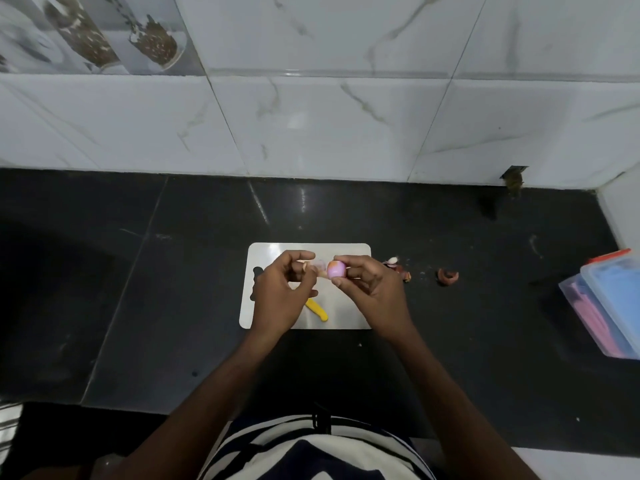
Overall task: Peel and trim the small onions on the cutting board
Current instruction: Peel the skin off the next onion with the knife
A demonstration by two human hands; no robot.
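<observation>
Purple onion (336,269) pinched in right hand (372,289) (above board (349,317)).

A clear plastic box (609,303) sits at the dark countertop's (173,271) right edge.

Home kitchen, prob. Dark stone countertop (450,341) w/ seams, running along a wall of white marble-look tiles (329,126). Top-left tile is decorative, printed w/ spice jars (114,32), typical kitchen backsplash. Small steel cutting board (346,317) sits mid-counter near the front edge, yellow knife handle (317,309) on it. A peeled small onion (336,269) is held over the board, and onion skins (447,276) lie scattered on the counter right of the board. Stacked plastic containers (609,303), blue and pink, at the counter's right edge. Person stands at the front edge in a striped top (311,448).
</observation>
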